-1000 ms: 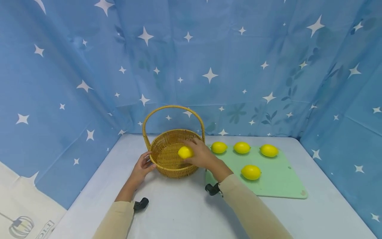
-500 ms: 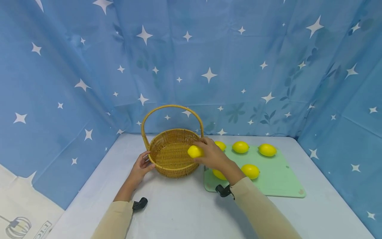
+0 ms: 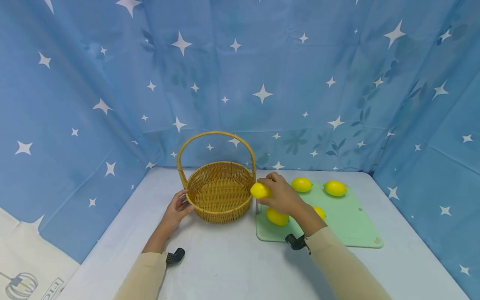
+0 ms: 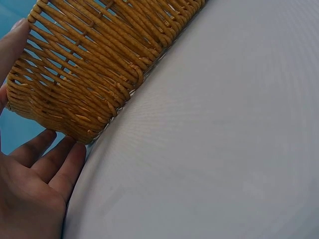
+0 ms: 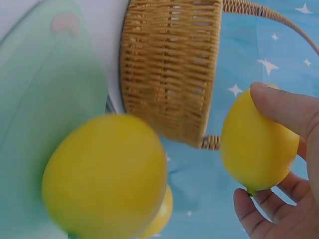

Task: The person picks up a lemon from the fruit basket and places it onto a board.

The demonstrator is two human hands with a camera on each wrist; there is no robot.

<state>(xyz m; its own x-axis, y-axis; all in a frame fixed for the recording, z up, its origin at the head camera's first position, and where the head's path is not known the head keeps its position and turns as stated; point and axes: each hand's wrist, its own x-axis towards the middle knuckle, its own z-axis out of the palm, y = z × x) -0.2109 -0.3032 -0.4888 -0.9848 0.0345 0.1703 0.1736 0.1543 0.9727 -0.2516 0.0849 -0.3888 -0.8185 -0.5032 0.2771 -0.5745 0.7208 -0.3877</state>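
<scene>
Reaching forward from the near edge of the table (image 3: 232, 266), the right hand (image 3: 283, 198) is holding a lemon (image 3: 260, 191) in the air just outside the right rim of the wicker basket (image 3: 219, 196). Its grip is curling round the fruit: in the right wrist view the thumb is lying over the top of the lemon (image 5: 255, 144) and the fingers (image 5: 259, 216) are cupping it from below, with the basket wall (image 5: 172, 64) beside it. The wrist is bending slightly down, and the forearm in a beige sleeve (image 3: 337, 266) is slanting in from the near right side of the table.

The left hand (image 3: 176, 210) is resting against the left side of the basket near its base. Its grip is relaxed and spread, not closing on anything; in the left wrist view the fingers (image 4: 47, 159) are lying straight against the woven wall (image 4: 89, 74), the fingertips touching it where it meets the table (image 4: 214, 149).

The basket is standing upright toward the far middle of the table, its handle (image 3: 215, 135) arching above it. A green cutting board (image 3: 348, 225) is lying to its right, carrying four more lemons: one (image 3: 276, 217) at the board's near left corner below the right hand, one (image 3: 319, 211) partly hidden behind the wrist, and two (image 3: 301, 184) (image 3: 335, 188) along the board's far edge.
</scene>
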